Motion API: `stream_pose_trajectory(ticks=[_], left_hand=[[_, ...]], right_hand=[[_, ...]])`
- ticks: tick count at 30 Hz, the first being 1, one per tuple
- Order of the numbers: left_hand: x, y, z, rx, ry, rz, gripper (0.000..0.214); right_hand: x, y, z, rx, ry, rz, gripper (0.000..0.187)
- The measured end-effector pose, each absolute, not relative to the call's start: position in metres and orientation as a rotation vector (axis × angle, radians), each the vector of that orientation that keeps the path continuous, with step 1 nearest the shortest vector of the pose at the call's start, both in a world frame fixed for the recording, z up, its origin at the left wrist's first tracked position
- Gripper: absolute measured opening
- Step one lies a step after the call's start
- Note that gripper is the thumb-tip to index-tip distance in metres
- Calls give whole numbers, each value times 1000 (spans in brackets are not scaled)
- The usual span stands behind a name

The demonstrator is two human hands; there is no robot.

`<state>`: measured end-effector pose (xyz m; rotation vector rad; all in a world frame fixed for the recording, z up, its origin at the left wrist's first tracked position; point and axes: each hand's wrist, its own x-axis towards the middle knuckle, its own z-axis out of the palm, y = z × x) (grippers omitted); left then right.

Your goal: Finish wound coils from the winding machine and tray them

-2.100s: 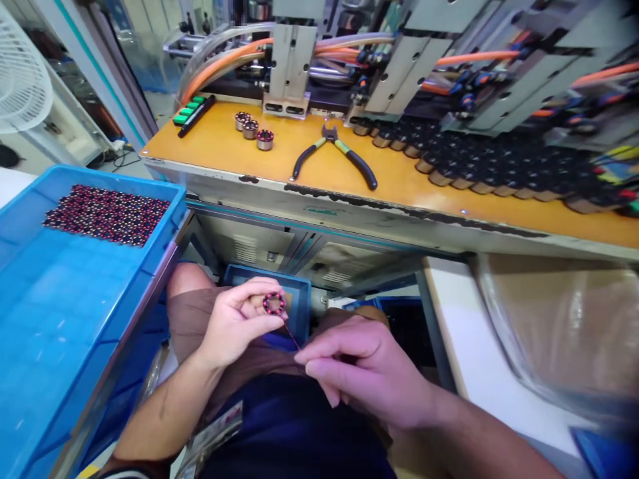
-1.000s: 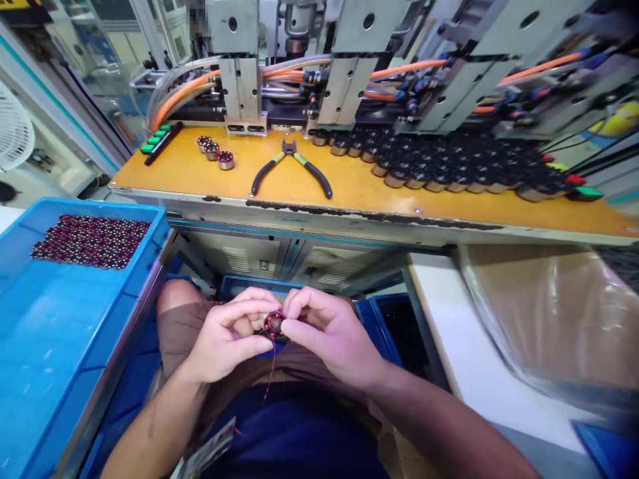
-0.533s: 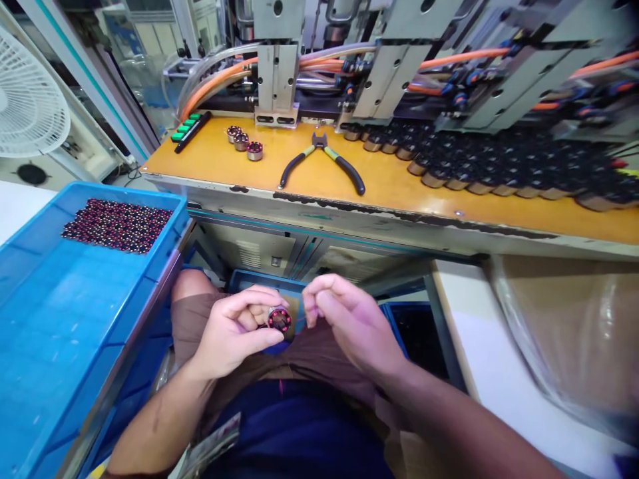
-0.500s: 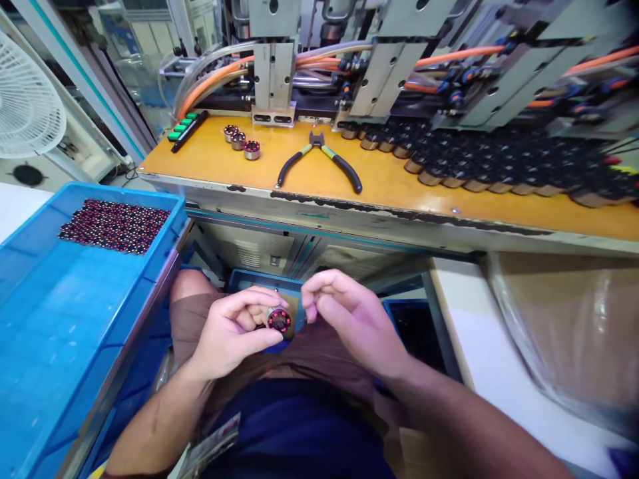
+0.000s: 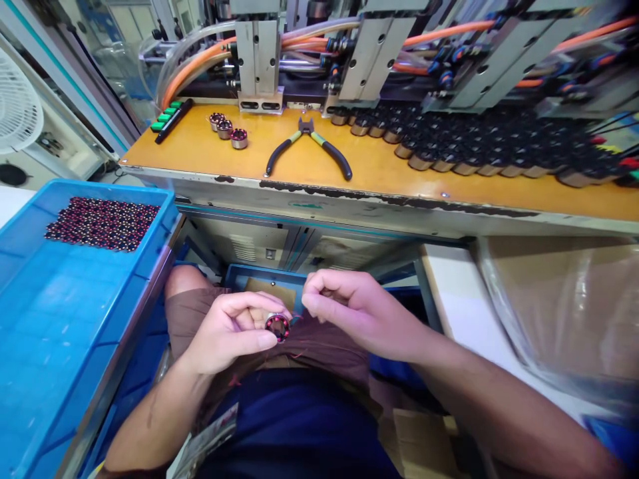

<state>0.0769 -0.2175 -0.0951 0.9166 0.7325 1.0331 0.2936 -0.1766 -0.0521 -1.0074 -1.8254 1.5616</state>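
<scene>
My left hand (image 5: 227, 329) pinches a small wound motor stator (image 5: 277, 327) between thumb and fingers, above my lap. The stator has a metal rim and a dark face ringed with red spots. A thin reddish wire (image 5: 297, 317) sticks out from its right side toward my other hand. Just to the right, my right hand (image 5: 349, 306) is closed, thumb pressed to the curled index finger. Whatever lies between those fingertips is too small or hidden to make out.
Ahead, a yellow bench holds diagonal cutters (image 5: 307, 143), three similar stators (image 5: 229, 130), a black marker (image 5: 173, 121) and rows of black-topped metal parts (image 5: 479, 143) under a machine. A blue tray (image 5: 60, 319) with many stators stands left; plastic-wrapped board (image 5: 564, 306) lies right.
The right hand's fingers have closed into a pinch and turned slightly. The left hand still holds the stator, a little lower. The view has shifted slightly, so the bench sits higher and further left.
</scene>
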Motion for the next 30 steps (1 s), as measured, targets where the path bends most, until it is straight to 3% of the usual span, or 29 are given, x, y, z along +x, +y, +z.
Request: stream_pose_trajectory(ticks=[13,23,27,30], left_hand=[[77,-222,-92,825,738,963,33],[86,-221,-89,962,776,744,26],[84,-224,-90,966,799,711,28],[83,-225,-92,930,742,718,26]], right_hand=[[299,-172,-42,-908,-1851,1825,34],[280,-153,-30,-503,-2206,1641,7],[276,-152,-36,-462,-2214,1638,13],[277,-154,-35,-544,-2179,1684,8]])
